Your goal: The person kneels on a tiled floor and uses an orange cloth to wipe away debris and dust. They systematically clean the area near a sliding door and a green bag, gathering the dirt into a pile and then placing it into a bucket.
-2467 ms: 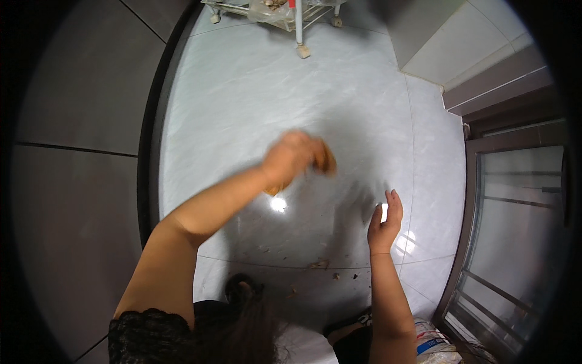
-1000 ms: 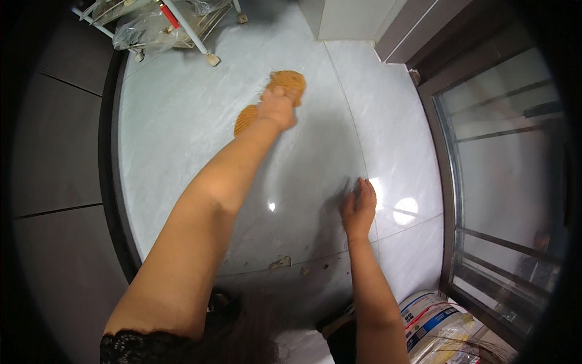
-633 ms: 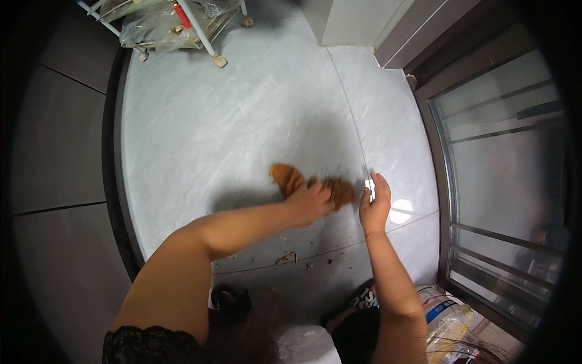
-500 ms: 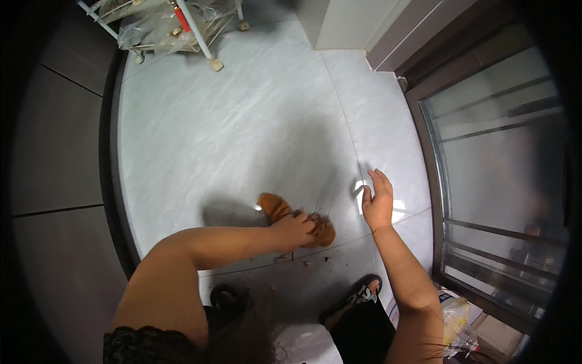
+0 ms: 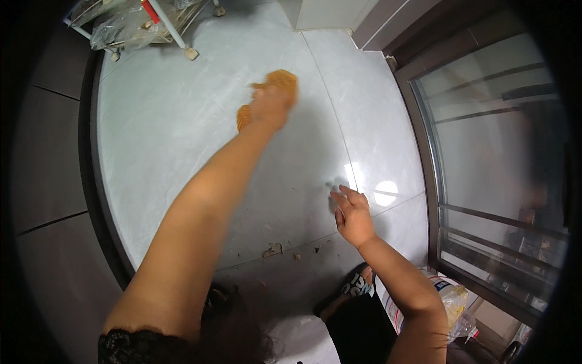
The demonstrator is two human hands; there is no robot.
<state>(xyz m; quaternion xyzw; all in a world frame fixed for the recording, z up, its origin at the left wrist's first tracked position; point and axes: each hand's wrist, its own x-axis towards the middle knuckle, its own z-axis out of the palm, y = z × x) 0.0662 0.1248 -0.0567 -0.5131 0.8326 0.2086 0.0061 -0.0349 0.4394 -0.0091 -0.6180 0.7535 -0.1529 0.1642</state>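
My left hand (image 5: 270,108) is stretched far forward, somewhat smeared by motion, and grips an orange-brown ribbed cloth (image 5: 283,79) against the pale tiled floor (image 5: 182,121). Part of the cloth sticks out beyond the fingers and another part shows on the left of the hand. Lower right, my right hand (image 5: 354,221) hovers over or rests near the tiles with its fingers apart and holding nothing; whether it touches the floor I cannot tell. Small bits of debris (image 5: 273,250) lie scattered between my feet and the cloth.
A wheeled rack (image 5: 173,36) with plastic bags stands at the far left. Dark cabinet fronts (image 5: 51,158) line the left side. On the right is a framed glass door (image 5: 430,164). A clear plastic bottle (image 5: 458,312) and other items sit near my right elbow. My sandal (image 5: 357,282) is below.
My left hand has swept the cloth forward from near my feet to the far part of the floor. My right hand has moved slightly left and down. The whole view has shifted a little.
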